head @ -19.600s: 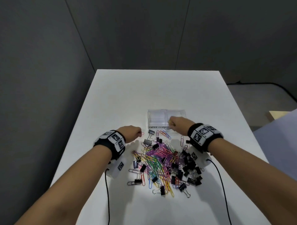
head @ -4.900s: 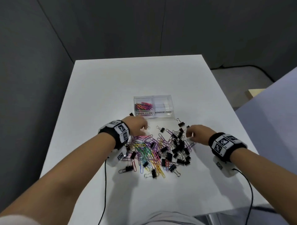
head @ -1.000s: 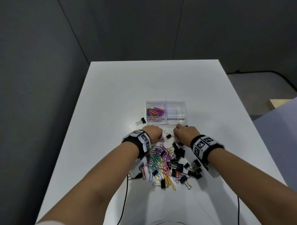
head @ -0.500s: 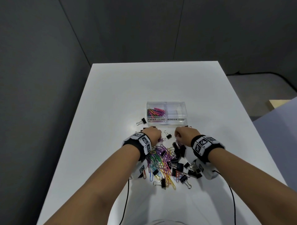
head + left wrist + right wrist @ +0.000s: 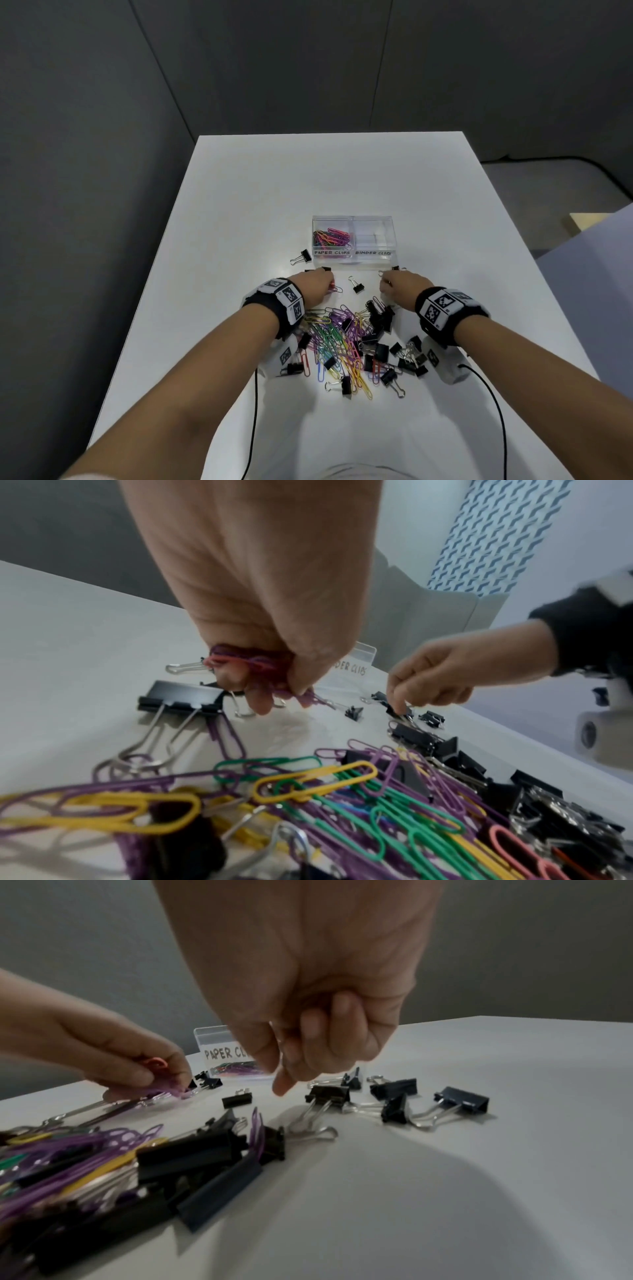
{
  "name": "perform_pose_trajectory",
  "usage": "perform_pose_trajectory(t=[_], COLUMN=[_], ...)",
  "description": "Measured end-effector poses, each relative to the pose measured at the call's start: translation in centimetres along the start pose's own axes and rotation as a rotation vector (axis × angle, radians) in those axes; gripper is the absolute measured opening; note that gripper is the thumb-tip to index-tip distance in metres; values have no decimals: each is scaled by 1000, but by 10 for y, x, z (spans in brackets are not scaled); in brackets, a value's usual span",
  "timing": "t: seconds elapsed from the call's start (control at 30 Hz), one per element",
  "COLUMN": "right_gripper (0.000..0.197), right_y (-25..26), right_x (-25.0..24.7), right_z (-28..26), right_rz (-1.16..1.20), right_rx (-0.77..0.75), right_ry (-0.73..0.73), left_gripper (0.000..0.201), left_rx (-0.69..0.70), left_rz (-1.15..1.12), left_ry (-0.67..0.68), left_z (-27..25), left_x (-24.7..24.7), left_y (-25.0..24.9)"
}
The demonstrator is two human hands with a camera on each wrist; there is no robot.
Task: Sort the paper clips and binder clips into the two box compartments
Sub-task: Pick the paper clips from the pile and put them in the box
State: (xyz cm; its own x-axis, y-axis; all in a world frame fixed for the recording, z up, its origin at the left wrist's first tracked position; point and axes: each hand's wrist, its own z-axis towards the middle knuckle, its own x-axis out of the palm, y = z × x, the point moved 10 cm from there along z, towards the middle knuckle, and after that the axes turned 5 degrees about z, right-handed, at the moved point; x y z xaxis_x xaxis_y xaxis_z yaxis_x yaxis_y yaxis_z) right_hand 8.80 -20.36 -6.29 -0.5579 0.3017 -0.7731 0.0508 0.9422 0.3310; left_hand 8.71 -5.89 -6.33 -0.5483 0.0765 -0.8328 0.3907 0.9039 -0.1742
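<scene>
A clear two-compartment box (image 5: 352, 218) stands mid-table. Its left half, labelled PAPER CLIPS, holds coloured paper clips (image 5: 330, 237). The right half, labelled BINDER CLIPS (image 5: 375, 236), shows no clips. Nearer me lies a mixed pile of coloured paper clips (image 5: 337, 339) and black binder clips (image 5: 378, 318). My left hand (image 5: 313, 286) grips a bunch of purple and red paper clips (image 5: 250, 657) just above the table. My right hand (image 5: 397, 286) has its fingers curled with the index tip (image 5: 281, 1088) pointing down among loose binder clips (image 5: 329, 1093). I see nothing held in it.
Single binder clips lie left of the box (image 5: 301, 256), between my hands (image 5: 356, 285) and at the box's front right corner (image 5: 395, 269). Wrist camera cables (image 5: 255, 411) trail toward me. The white table (image 5: 308, 178) ends at dark walls behind and to the left.
Since the earliest frame, coloured paper clips have gone into the left compartment and the pile has spread. Over the last second both hands stay just before the box, barely shifting.
</scene>
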Motion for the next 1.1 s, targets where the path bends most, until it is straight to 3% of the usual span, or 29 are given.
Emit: perform_pose_trajectory(t=[0.1, 0.17, 0.3, 0.47, 0.6, 0.87, 1.1], right_gripper=[22, 11, 9, 6, 25, 24, 27], right_y=[2, 4, 6, 28, 53, 93, 89], right_x=[9, 12, 11, 2, 7, 39, 48], right_z=[-2, -4, -5, -10, -14, -22, -23], right_rz=[-105, -87, -38, -14, -29, -183, -235], right_rx=[-7, -12, -5, -58, -128, -290, -286], right_ry=[40, 49, -3, -43, -14, 66, 53], left_gripper=[28, 30, 38, 26, 25, 45, 28], left_rx=[-44, -55, -58, -60, -101, -151, -78], left_rz=[-29, -31, -87, -91, -99, -62, -39], left_ry=[11, 27, 0, -46, -60, -78, -11], left_z=[-3, -5, -12, -26, -31, -45, -47], left_x=[0, 2, 0, -5, 1, -2, 12], left_y=[9, 13, 17, 28, 42, 52, 38])
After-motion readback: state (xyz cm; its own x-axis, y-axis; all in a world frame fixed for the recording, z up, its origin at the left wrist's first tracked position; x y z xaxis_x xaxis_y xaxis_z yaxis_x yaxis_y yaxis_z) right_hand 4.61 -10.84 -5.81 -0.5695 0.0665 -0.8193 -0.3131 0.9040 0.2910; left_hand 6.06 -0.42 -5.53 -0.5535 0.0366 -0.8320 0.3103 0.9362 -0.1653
